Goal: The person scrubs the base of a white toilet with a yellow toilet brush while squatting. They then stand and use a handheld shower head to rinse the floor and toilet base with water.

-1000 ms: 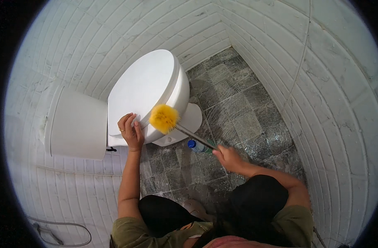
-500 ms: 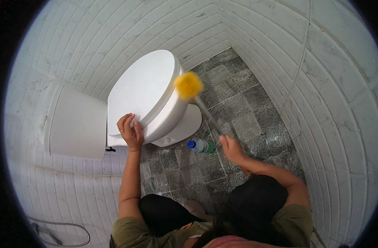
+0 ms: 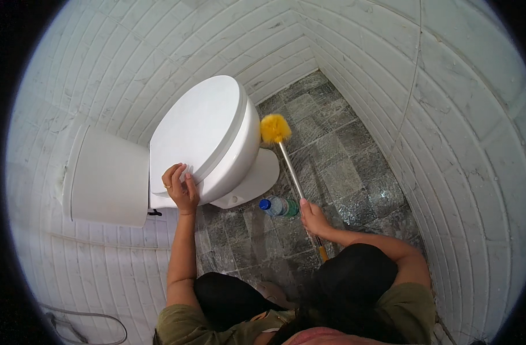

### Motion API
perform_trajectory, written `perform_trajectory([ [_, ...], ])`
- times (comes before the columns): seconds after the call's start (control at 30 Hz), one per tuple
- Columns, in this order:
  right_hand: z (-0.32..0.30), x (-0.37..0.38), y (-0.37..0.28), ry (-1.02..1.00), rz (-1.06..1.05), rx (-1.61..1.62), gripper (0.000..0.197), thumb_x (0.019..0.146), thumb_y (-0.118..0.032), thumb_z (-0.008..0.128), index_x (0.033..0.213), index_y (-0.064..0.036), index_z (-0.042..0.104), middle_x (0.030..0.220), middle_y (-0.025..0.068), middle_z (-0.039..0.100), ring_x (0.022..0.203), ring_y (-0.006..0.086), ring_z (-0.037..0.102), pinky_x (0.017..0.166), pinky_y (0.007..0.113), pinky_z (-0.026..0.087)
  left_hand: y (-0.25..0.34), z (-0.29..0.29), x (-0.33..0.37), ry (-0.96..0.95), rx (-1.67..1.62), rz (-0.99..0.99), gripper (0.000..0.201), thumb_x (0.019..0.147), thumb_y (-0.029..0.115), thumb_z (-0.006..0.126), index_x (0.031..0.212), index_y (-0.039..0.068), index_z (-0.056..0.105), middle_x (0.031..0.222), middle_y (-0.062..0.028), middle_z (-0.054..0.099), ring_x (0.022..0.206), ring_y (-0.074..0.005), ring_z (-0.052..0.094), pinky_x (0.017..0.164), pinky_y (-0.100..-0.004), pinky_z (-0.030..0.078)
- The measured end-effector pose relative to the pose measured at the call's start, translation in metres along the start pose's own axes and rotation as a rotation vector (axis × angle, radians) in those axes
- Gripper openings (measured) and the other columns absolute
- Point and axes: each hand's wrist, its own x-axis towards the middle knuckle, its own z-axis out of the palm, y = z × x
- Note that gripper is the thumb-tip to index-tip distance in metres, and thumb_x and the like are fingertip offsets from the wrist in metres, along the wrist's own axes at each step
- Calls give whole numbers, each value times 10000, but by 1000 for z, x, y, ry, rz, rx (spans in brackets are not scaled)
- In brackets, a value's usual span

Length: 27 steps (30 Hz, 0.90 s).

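Note:
A toilet brush with a fluffy yellow head (image 3: 275, 129) and a metal handle is gripped by my right hand (image 3: 314, 219), fingers wrapped round the shaft. Its head is right beside the front side of the white toilet bowl (image 3: 244, 155), seemingly against it, though I cannot tell whether they touch. My left hand (image 3: 181, 188) rests on the near edge of the closed toilet lid (image 3: 196, 129), fingers bent but apart, holding nothing. A ring shows on one finger. The yellow end of the brush handle reaches down by my right knee.
A clear bottle with a blue cap (image 3: 279, 206) lies on the grey tiled floor (image 3: 343, 175) between the toilet base and my right hand. The white tank (image 3: 108, 175) is at the left. White tiled walls (image 3: 458, 149) close in around. A grey hose (image 3: 102, 313) hangs lower left.
My right hand has come slightly down and left. The brush head has dropped from in front of the bowl's rim to lower right, beside the bowl. My left hand stays on the lid.

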Motion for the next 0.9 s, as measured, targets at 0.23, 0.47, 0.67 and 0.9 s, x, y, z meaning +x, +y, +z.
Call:
perform_trajectory([
  [0.23,3,-5,10,-63,197,65,466,1008,-506,326,752,-124,404,535,-27,369,408,101,337,374,312,301,0,1,-2,14,3,-9,212,848,9,564,1051,12,624,1074,-157,575,1005,-289,540,872,-379,444],
  [0.47,3,32,-11,48,-199,-61,477,993,-534,353,769,-119,426,534,-32,364,403,92,339,360,304,283,3,3,2,14,-36,-19,210,846,8,573,1050,17,623,1067,-156,576,1002,-291,540,870,-379,443],
  [0.67,14,-4,-13,13,118,71,532,988,-546,353,729,-89,437,524,-15,375,388,110,366,359,303,316,0,-2,-1,-4,16,13,204,847,3,575,1045,8,622,1074,-153,564,1001,-282,541,858,-372,451],
  [0.9,-4,52,-41,39,-155,-51,539,976,-566,361,740,-87,439,522,-10,388,370,118,361,343,311,307,6,2,2,-7,4,-8,195,854,7,574,1043,8,621,1068,-151,564,1000,-281,541,851,-365,453],
])
